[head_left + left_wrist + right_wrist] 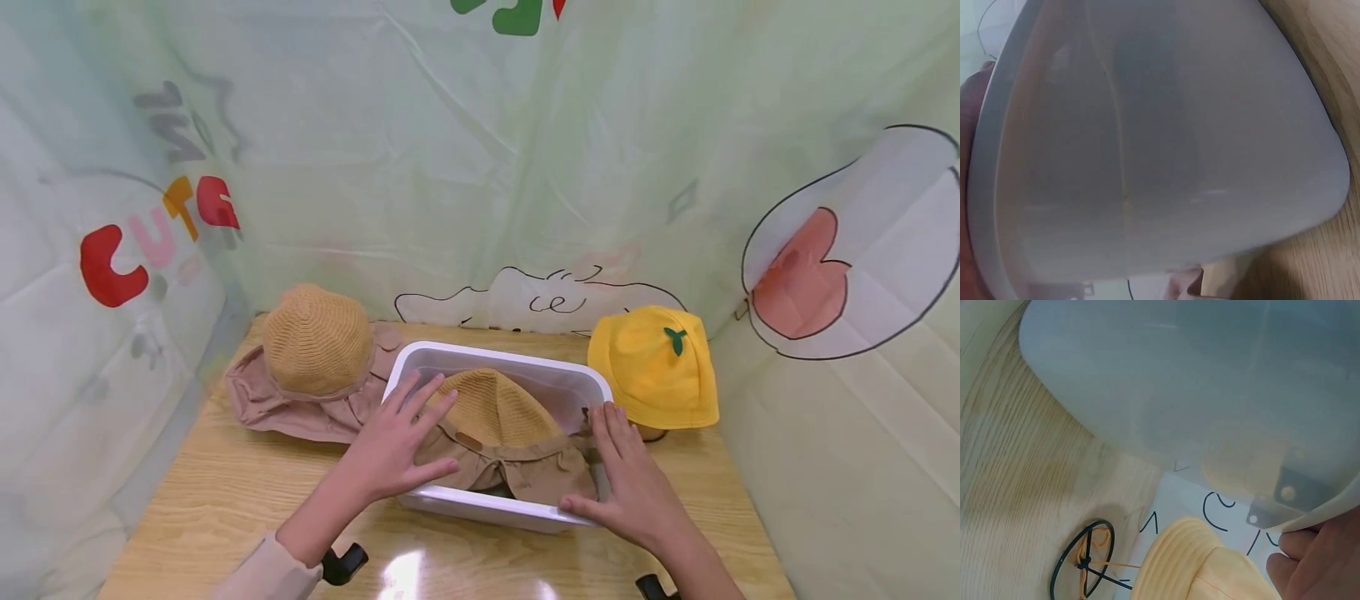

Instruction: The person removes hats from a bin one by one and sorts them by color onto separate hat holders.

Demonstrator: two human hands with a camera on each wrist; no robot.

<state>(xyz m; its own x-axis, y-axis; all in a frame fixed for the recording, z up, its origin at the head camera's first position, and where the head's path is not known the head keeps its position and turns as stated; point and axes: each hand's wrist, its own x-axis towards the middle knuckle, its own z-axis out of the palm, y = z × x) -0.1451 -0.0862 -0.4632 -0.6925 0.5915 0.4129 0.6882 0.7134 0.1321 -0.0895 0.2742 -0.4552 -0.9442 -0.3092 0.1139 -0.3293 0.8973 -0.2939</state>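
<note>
A white plastic bin (517,507) stands on the table, with a tan knitted sun hat (498,408) with a brown ruffled brim inside it. My left hand (397,442) is over the bin's left end, its fingers spread and straight; in the left wrist view, part of that hand (967,125) lies along the rim. At the right end, my right hand (633,483) rests on the rim with extended fingers, the thumb by the front corner. Fingers (1297,556) show against the rim in the right wrist view. Neither hand touches the hat visibly.
Left of the bin sits another tan knitted hat (318,342) with a wide pinkish-brown brim. A yellow hat (652,367) with a green sprout stands close on the right, beside a black wire stand (1088,562). Printed curtains (450,183) surround the wooden table (247,475).
</note>
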